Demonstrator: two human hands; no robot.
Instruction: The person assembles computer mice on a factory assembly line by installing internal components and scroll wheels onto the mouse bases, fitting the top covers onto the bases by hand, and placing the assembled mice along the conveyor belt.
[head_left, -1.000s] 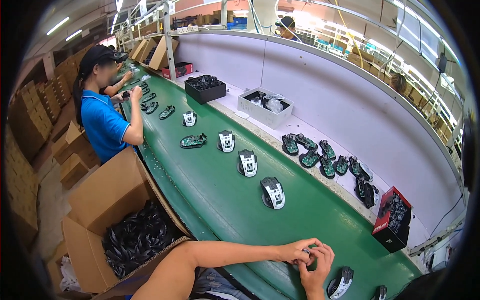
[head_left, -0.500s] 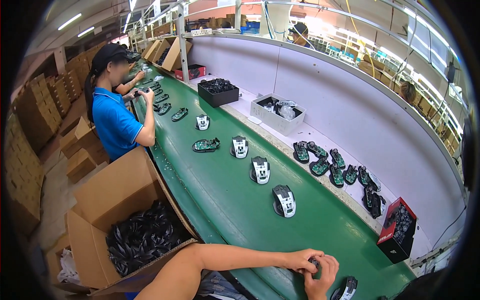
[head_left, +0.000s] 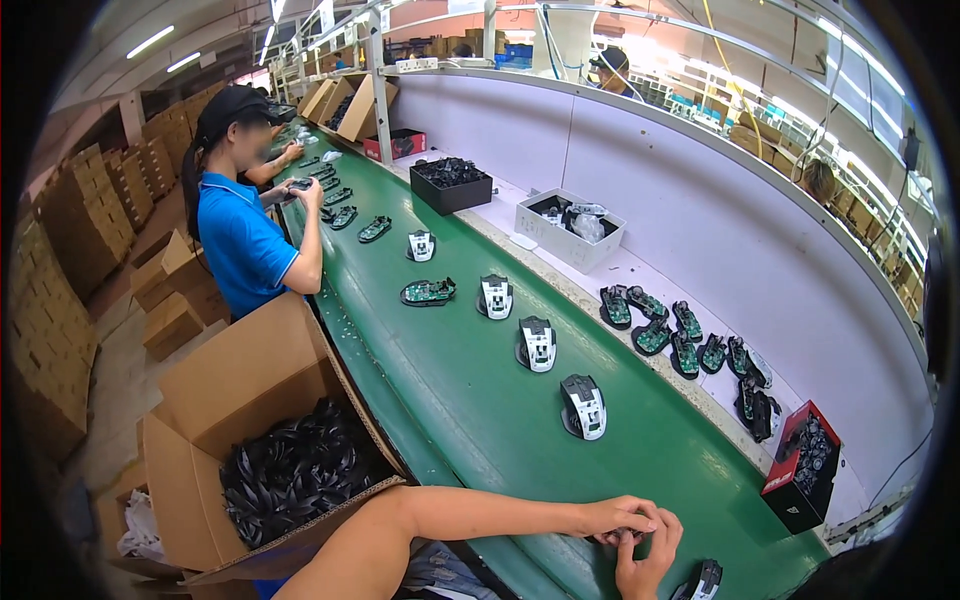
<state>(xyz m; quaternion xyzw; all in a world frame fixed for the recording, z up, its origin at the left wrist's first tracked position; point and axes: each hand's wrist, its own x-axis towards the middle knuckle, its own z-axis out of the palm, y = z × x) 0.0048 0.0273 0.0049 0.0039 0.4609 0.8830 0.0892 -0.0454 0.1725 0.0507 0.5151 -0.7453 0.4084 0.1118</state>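
Note:
At the lower right, over the green conveyor belt, my left hand (head_left: 612, 516) and my right hand (head_left: 652, 556) meet with bent fingers around a small dark part (head_left: 626, 535). Fingers cover most of it, so its kind cannot be made out. Just below my right hand lies a black-and-white computer mouse shell (head_left: 702, 578), partly cut off by the picture's edge. Farther up the belt stand other mouse shells, the nearest (head_left: 584, 408) with a white, open-topped body. Beyond them is a mouse base with a green circuit board (head_left: 428, 292).
A carton (head_left: 165, 500) of black curved plastic pieces stands left of my left arm. Along the ledge are a red-and-black box (head_left: 790, 500) of small dark parts, several mouse bases with boards (head_left: 652, 336), a white box (head_left: 560, 238) and a black box (head_left: 452, 198). A co-worker in blue (head_left: 240, 240) works at the belt's far left.
The scene has shifted slightly rightward in the picture. My fingers have moved around the small dark part, and both hands stay together. The co-worker's hands have lowered a little.

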